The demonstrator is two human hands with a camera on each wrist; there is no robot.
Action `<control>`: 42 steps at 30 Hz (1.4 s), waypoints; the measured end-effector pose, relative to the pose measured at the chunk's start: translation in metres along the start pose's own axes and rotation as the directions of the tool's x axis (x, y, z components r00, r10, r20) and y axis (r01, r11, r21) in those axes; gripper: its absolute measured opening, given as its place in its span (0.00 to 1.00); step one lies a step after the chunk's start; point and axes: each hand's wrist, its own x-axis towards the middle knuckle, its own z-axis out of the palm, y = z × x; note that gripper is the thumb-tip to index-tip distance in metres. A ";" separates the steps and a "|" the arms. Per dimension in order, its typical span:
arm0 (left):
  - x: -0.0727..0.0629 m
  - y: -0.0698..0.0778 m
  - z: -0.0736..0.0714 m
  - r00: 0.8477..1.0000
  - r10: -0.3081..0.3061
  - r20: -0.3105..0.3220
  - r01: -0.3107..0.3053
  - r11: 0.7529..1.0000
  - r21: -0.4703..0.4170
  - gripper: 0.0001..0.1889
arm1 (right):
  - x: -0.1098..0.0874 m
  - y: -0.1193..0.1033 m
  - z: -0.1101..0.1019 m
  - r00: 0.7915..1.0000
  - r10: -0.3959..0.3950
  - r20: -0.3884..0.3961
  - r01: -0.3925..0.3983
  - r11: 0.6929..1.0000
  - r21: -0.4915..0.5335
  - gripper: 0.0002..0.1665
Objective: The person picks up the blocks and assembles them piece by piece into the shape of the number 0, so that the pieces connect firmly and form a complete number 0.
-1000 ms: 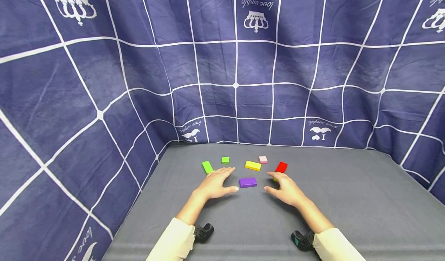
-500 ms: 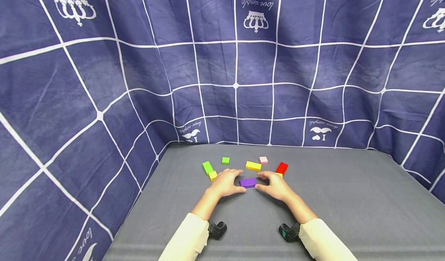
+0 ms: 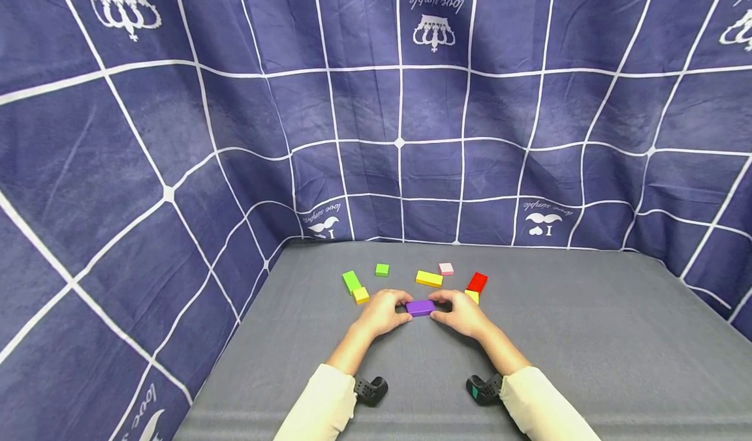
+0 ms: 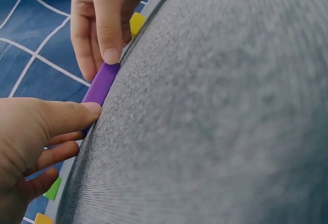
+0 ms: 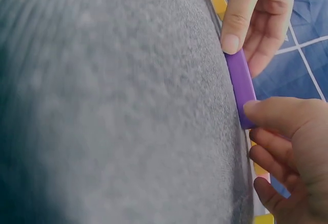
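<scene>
A purple rectangular block lies on the grey table between the two hands. The left hand pinches its left end, thumb on the near side and fingers behind. At the other end the right hand pinches it in the same way. Both wrist views show the thumbs on the near long face of the purple block, while the fingers behind it are partly hidden. Beside the left hand lies a small yellow block; another small yellow block is next to the right hand.
Beyond the hands lie a long green block, a small green block, a long yellow block, a pink block and a red block. A blue checked cloth hangs behind the grey table.
Both hands have moved inward from either side and now pinch the purple block's ends. The small yellow blocks beside them have come into fuller view. The blocks have stayed in place.
</scene>
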 end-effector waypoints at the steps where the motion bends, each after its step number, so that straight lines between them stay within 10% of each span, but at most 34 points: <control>1: 0.000 0.000 0.000 1.000 -0.011 -0.002 0.011 1.000 -0.024 0.15 | 0.000 0.000 0.000 1.000 -0.001 -0.001 0.001 1.000 0.000 0.18; 15: -0.004 -0.003 0.005 0.998 -0.052 -0.041 0.042 0.978 -0.203 0.14 | -0.002 0.002 0.001 1.000 0.027 -0.012 -0.026 0.997 0.070 0.14; 42: -0.025 0.020 -0.022 0.994 -0.002 0.107 0.036 0.947 -0.318 0.14 | -0.033 -0.021 -0.024 0.995 -0.009 0.100 -0.012 0.979 0.206 0.15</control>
